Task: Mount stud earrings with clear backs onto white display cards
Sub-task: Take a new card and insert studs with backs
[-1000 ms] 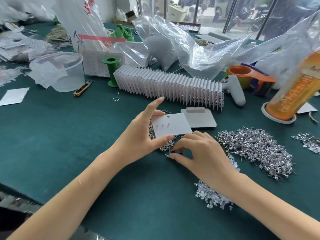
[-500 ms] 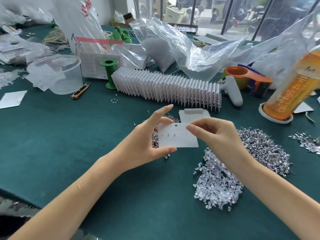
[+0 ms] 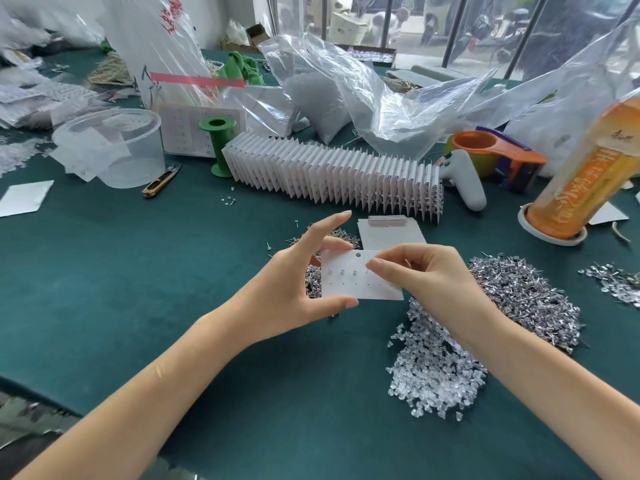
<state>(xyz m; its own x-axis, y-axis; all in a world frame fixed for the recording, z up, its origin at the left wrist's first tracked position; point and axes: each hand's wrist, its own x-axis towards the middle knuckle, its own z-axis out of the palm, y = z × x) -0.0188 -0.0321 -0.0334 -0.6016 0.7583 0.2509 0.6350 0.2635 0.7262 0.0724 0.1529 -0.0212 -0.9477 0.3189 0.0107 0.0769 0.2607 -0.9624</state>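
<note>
Landmark: green spool (image 3: 218, 147), upright on teal table cover (image 3: 104, 271). Clear plastic tub (image 3: 114, 147) left of spool. Thread snips (image 3: 162, 181) lying front-left, near tub. Orange tape dispenser (image 3: 495, 154) and white game controller (image 3: 464, 183) far right. Orange bottle (image 3: 585, 174) beyond them, tilted. Crumpled clear bags (image 3: 346, 91) behind.

Both forearms bare, entering from bottom corners, converging toward frame ctr. Left hand (image 3: 291, 289) raised off surface, palm turned inward to the right; thumb extended along bottom edge of a white card (image 3: 349, 282), index finger straight and angled up-right, free of contact; middle finger behind card's top-left corner, remaining fingers hidden behind it. Right hand (image 3: 426, 275) at same height, just beside left, back of hand up, wrist slightly bent; fingers curled, thumb and index tips pinched together at card's upper middle. Content of pinch too small to tell.
</note>
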